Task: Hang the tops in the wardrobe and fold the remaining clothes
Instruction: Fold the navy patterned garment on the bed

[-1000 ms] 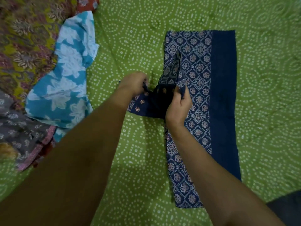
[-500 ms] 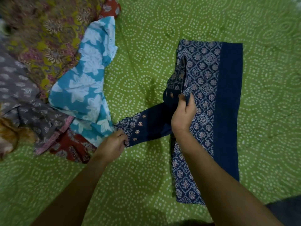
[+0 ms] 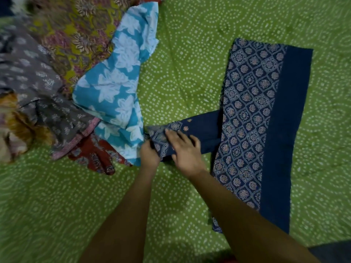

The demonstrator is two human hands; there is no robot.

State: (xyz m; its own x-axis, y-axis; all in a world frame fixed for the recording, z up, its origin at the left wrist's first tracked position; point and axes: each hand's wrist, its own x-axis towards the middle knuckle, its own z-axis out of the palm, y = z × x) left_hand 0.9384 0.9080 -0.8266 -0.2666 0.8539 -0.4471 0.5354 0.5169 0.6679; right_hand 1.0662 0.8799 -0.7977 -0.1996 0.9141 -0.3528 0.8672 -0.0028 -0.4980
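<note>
Navy top (image 3: pixel 252 118) sleeve (image 3: pixel 191 133) now flat, right hand (image 3: pixel 185 150) moved onto it

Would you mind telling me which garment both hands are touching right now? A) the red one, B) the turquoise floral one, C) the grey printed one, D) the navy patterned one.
D: the left hand grips the end of the navy garment's sleeve while the right hand lies flat on that sleeve; the turquoise garment lies just left of the hands.
</note>
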